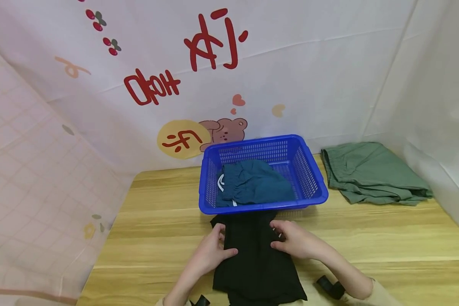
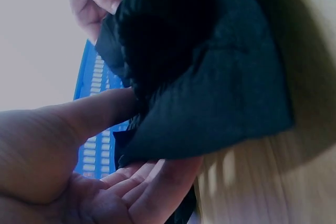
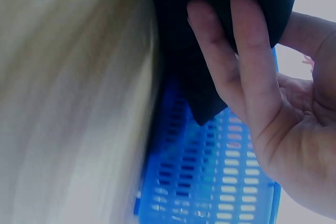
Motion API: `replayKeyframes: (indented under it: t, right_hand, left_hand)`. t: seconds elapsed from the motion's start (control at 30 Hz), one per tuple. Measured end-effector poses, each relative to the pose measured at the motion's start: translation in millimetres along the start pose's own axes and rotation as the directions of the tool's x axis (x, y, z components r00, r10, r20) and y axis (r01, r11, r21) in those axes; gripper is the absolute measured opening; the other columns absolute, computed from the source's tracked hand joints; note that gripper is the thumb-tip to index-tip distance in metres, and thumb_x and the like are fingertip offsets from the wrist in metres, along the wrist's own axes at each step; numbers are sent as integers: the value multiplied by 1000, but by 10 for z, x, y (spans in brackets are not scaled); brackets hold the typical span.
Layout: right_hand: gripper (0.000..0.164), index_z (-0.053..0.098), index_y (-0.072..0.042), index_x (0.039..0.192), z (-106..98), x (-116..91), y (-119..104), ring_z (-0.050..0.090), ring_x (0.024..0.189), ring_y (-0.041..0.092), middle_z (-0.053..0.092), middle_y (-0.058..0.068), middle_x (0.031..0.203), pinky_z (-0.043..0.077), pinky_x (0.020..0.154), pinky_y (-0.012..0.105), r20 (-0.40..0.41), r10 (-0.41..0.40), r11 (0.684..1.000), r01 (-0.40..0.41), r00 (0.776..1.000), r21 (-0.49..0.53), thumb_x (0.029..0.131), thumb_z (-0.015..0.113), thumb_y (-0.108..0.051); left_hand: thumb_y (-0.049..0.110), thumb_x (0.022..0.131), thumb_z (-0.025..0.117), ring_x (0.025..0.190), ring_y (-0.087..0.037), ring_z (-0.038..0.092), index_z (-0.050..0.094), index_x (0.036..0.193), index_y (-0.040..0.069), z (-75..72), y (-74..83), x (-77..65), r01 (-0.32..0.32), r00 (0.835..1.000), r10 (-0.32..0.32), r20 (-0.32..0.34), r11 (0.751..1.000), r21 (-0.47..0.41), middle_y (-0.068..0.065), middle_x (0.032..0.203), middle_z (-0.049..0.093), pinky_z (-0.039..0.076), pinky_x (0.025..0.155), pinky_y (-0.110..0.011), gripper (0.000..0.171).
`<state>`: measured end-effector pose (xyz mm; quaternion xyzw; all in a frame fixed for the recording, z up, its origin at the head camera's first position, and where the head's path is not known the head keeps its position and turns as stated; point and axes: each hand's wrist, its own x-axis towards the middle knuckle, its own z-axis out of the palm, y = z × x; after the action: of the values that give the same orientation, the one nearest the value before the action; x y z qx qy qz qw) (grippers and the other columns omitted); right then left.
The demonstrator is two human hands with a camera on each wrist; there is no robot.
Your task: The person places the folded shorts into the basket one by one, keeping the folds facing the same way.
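Observation:
A black garment [image 1: 254, 259], with a gathered edge showing in the left wrist view, hangs between my two hands in front of the blue basket. My left hand [image 1: 212, 250] holds its left side, thumb on the near face and fingers beneath the cloth [image 2: 220, 93]. On the opposite side my right hand [image 1: 296, 240] grips the edge, two fingers [image 3: 253, 51] lying across the dark fabric and the thumb behind it. Inside the blue plastic basket [image 1: 264, 208] lies a folded teal garment [image 1: 258, 182] with a gathered waistband, over a darker piece with white trim.
Folded green trousers [image 1: 371, 172] lie on the wooden table [image 1: 157, 238] to the right of the basket. A white printed cloth [image 1: 310, 63] hangs behind the table and along both sides. Black straps [image 1: 330, 288] show near my wrists.

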<state>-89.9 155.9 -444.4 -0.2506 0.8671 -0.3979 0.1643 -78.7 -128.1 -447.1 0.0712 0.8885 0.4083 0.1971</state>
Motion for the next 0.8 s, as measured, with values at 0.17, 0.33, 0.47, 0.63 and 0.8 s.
replayKeyframes:
  t: [0.17, 0.33, 0.47, 0.63, 0.8]
  right_hand:
    - [21, 56, -10, 91, -96, -53, 79, 50, 74, 2, 56, -5, 81, 42, 65, 22, 8, 7, 1000, -7, 1000, -3, 92, 77, -13]
    - [20, 56, -11, 91, -158, -88, 123, 49, 73, 1, 56, -6, 81, 41, 64, 22, 13, 9, 1000, -8, 1000, -24, 91, 77, -12]
    - [20, 56, -12, 91, -177, -97, 99, 47, 72, 0, 53, -8, 79, 40, 64, 21, 36, 2, 999, -1, 999, -32, 93, 76, -14]
    - [21, 54, -11, 90, -202, -143, 20, 47, 71, -2, 47, -8, 78, 39, 63, 21, 42, -16, 999, 17, 999, -38, 94, 75, -13]
    - [23, 53, -15, 89, -227, -203, -92, 54, 76, -4, 50, -10, 80, 44, 66, 21, 37, -36, 996, 39, 999, -78, 94, 75, -15]
  left_hand:
    - [21, 88, 86, 75, -15, 59, 48, 137, -2, 82, 94, 113, -14, 1000, 14, 16, 999, 40, -12, 102, 65, 52, 73, -33, 66]
    - [20, 87, 86, 76, -15, 58, 49, 136, 0, 156, 132, 162, -29, 999, 28, 23, 999, 15, -10, 101, 64, 49, 70, -31, 64]
    - [19, 87, 86, 72, -14, 56, 49, 137, 1, 191, 108, 151, -29, 999, 29, 31, 999, -17, -9, 99, 63, 46, 69, -29, 64]
    - [18, 87, 86, 72, -13, 57, 50, 136, 3, 169, 131, 118, -52, 997, 54, 47, 997, -48, -9, 101, 65, 47, 70, -28, 63]
    - [17, 87, 87, 74, -14, 59, 50, 135, 5, 91, 225, 52, -61, 995, 65, 73, 997, -52, -12, 108, 66, 50, 70, -28, 62]
